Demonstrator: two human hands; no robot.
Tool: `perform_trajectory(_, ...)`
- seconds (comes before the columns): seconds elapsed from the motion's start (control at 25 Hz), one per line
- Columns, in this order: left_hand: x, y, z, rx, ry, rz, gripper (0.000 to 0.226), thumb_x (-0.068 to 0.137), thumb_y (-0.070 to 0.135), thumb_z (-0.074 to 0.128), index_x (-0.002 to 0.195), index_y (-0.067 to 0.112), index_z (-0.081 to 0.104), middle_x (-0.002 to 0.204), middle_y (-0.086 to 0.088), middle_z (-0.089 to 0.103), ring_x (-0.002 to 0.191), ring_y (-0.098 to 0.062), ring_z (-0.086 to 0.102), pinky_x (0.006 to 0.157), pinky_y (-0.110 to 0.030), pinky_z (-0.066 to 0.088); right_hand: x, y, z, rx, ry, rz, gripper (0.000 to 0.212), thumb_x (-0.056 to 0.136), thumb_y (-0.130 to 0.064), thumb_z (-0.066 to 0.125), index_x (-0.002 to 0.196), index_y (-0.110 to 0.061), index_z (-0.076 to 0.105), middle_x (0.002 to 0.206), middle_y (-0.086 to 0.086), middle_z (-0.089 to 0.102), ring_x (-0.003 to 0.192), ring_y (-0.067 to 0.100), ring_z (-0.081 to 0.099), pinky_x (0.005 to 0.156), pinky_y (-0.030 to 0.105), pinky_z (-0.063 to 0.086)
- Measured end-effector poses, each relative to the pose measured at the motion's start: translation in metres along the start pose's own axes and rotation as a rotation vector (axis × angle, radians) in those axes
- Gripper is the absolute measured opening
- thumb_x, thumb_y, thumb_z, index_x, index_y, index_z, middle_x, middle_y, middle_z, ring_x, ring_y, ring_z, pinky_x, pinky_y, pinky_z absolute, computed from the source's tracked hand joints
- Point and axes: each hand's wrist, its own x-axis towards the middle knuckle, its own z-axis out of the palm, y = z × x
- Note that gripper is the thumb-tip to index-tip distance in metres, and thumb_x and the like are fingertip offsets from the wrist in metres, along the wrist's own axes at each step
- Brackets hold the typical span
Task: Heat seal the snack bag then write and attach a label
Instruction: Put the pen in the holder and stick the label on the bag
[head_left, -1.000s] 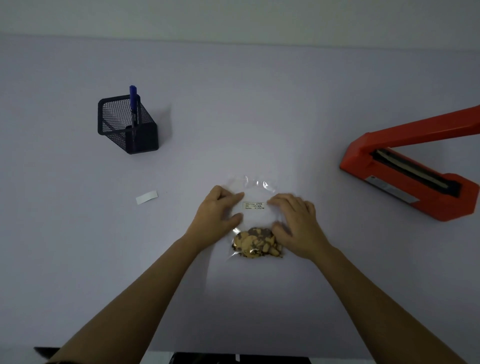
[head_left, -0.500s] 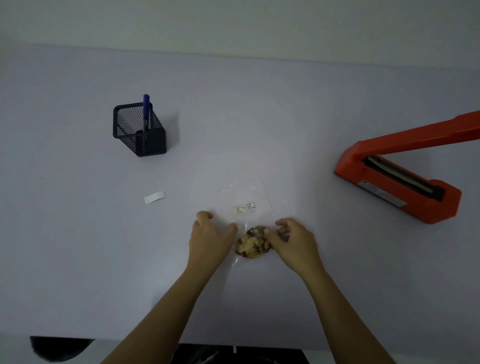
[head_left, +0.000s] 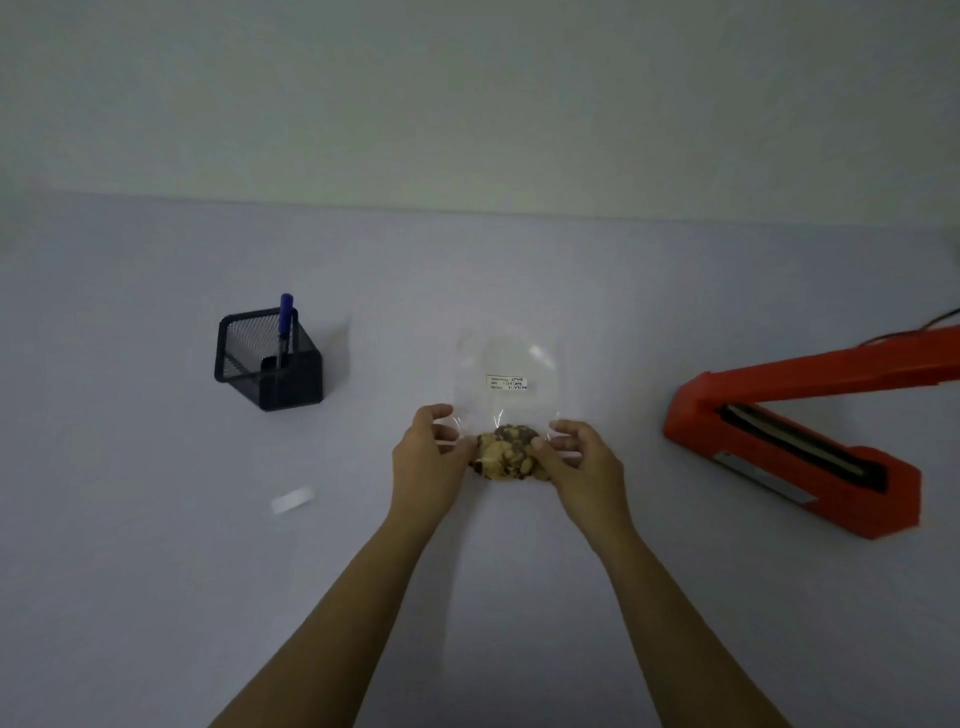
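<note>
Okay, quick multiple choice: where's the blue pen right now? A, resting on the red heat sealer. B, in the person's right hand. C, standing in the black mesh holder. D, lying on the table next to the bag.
C: the blue pen stands upright in the black mesh holder on the left of the table, while the left hand and right hand both grip the snack bag.

The scene was dim and flat, with a bluish cast over the counter (head_left: 156, 597). Shadows were faint — a soft one fell to the right of the mesh pen holder (head_left: 267, 361). Small glints showed on the clear bag (head_left: 506, 358). The paper strip (head_left: 293, 500) and the sealer (head_left: 795, 441) looked smeared — the edges bowed.
</note>
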Motion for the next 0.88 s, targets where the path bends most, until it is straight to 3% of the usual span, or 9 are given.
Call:
perform_trajectory(0.12, 0.065, 0.03, 0.011, -0.001, 0.03, 0.074, 0.042, 0.085, 0.018, 0.065, 0.124, 0.014, 0.051, 0.098, -0.004, 0.061, 0.076, -0.008, 0.057, 0.059, -0.011, 0.04, 0.067, -0.026, 0.007, -0.029, 0.025, -0.055, 0.031, 0.084, -0.024, 0.066, 0.112, -0.013, 0.059, 0.084, -0.007, 0.061, 0.073, 0.005, 0.058, 0.065, 0.015, 0.047)
perform_trajectory(0.32, 0.153, 0.06, 0.029, 0.076, 0.017, 0.151, 0.046, 0.086, 0.019, 0.065, 0.128, 0.01, 0.051, 0.107, -0.01, 0.062, 0.088, -0.015, 0.056, 0.077, -0.023, 0.042, 0.153, -0.047, 0.016, -0.067, 0.015, -0.072, 0.047, 0.08, -0.024, 0.07, 0.121, -0.007, 0.054, 0.096, 0.002, 0.062, 0.085, 0.013, 0.057, 0.08, 0.025, 0.046)
perform_trajectory(0.52, 0.202, 0.068, 0.039, 0.108, 0.018, 0.164, 0.048, 0.085, 0.019, 0.065, 0.129, 0.008, 0.052, 0.108, -0.011, 0.062, 0.097, -0.021, 0.058, 0.09, -0.033, 0.046, 0.202, -0.052, 0.025, -0.145, 0.028, -0.119, 0.044, 0.082, -0.024, 0.068, 0.12, -0.005, 0.056, 0.106, 0.009, 0.065, 0.094, 0.018, 0.058, 0.085, 0.027, 0.042)
perform_trajectory(0.64, 0.221, 0.071, 0.039, 0.141, 0.018, 0.173, 0.046, 0.085, 0.018, 0.063, 0.129, 0.008, 0.052, 0.109, -0.011, 0.062, 0.101, -0.023, 0.058, 0.09, -0.029, 0.042, 0.218, -0.058, 0.032, -0.186, 0.034, -0.157, 0.041, 0.083, -0.023, 0.067, 0.118, -0.002, 0.057, 0.106, 0.012, 0.066, 0.092, 0.018, 0.058, 0.085, 0.027, 0.041)
perform_trajectory(0.88, 0.237, 0.07, 0.036, 0.211, 0.021, 0.214, 0.041, 0.088, 0.015, 0.058, 0.128, 0.007, 0.053, 0.113, -0.011, 0.061, 0.103, -0.022, 0.056, 0.086, -0.022, 0.037, 0.231, -0.062, 0.036, -0.318, 0.024, -0.173, 0.051, 0.087, -0.031, 0.061, 0.129, -0.003, 0.049, 0.11, 0.013, 0.063, 0.106, 0.026, 0.058, 0.092, 0.031, 0.041)
